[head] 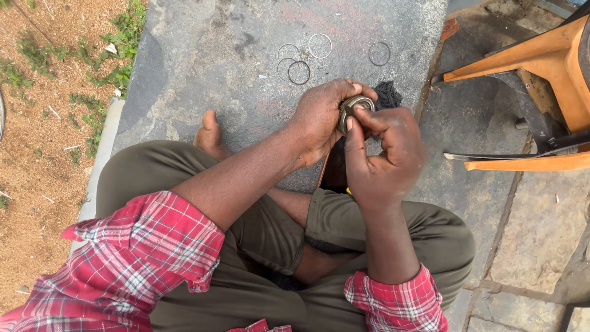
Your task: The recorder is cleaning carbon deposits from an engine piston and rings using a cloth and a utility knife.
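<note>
The person sits cross-legged on a grey stone slab, both hands raised in front of the knees. The left hand is clenched around a round metal bearing, gripping it edge-on, and the right hand pinches at its face with thumb and forefinger, the other fingers curled in; so both hands are grasping the same piece. The bearing sits between the hands, above the slab and just in front of a black rag. Judging from how things lie, the work looks to be partway through: four thin wire rings lie loose on the slab beyond the hands, apart from the bearing, and what looks like one ring or seal is under the right fingertips, though whether it is seated or lifted I cannot tell. Count: one bearing; four rings, namely a cluster of three with two overlapping, and one off to the right; one rag. An orange plastic chair stands at the right, over stone paving. A bare foot rests on the slab at the left, beside sandy ground with weeds.
</note>
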